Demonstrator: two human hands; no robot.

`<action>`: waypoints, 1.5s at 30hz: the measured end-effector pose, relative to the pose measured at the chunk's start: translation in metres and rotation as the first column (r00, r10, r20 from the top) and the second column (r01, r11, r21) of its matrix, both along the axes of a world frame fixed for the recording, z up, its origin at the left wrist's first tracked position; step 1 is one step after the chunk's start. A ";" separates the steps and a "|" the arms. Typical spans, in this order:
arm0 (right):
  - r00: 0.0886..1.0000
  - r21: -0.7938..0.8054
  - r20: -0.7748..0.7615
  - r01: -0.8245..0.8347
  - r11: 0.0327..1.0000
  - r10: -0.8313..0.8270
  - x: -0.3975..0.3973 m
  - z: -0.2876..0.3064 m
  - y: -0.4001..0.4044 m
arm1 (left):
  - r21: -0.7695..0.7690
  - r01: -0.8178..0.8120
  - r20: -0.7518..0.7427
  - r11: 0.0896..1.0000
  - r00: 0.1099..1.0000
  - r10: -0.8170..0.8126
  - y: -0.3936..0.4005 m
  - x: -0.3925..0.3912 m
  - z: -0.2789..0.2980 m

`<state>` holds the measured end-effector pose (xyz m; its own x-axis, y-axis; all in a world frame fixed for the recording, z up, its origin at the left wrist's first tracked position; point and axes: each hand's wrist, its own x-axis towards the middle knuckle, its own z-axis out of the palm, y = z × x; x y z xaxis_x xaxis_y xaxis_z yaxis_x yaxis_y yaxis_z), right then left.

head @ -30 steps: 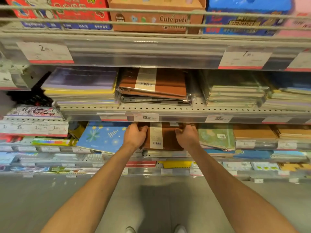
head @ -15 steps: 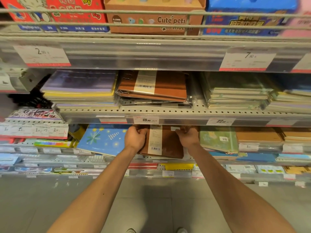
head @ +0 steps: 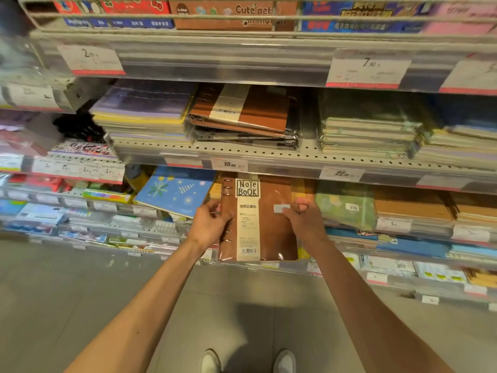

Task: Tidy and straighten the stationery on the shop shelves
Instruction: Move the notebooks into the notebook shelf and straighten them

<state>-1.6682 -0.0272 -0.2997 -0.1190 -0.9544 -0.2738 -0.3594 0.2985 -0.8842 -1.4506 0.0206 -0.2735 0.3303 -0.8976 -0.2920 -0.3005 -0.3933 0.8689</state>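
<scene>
Below the price rail, my left hand (head: 208, 224) and right hand (head: 305, 220) pinch the brown notebook (head: 269, 232); its slick wrap could slip, toppling the tilted blue notebook (head: 174, 189).

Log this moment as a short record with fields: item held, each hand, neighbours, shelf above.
item: brown ring-binder notebook, in clear wrap, cream band reading "Note Book"
left hand: grips the ring-side edge
right hand: grips the opposite edge
left neighbour: blue flower-cover notebook, tilted
right neighbour: green notebook
shelf above: similar brown notebook stack, askew
</scene>
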 end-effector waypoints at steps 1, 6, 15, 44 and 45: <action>1.000 -0.005 -0.004 -0.007 1.000 0.007 -0.002 0.003 0.009 | -0.009 0.009 -0.009 1.000 1.000 -0.009 0.008 -0.002 0.002; 0.999 -0.046 0.039 0.017 0.999 -0.016 -0.009 0.012 0.060 | -0.012 0.063 -0.095 0.998 0.993 -0.063 0.049 0.000 0.004; 0.988 -0.040 0.065 0.145 0.989 -0.142 0.020 0.055 0.145 | -0.123 0.150 -0.154 0.981 0.974 -0.168 0.109 0.033 0.021; 0.847 -0.089 0.483 0.300 0.950 -0.222 0.047 0.190 0.038 | -0.338 0.183 -0.262 0.923 0.924 -0.280 0.038 0.062 0.171; 0.847 -0.092 0.485 0.297 0.950 -0.218 0.047 0.191 0.035 | -0.322 0.212 -0.289 0.923 0.906 -0.309 0.042 0.064 0.168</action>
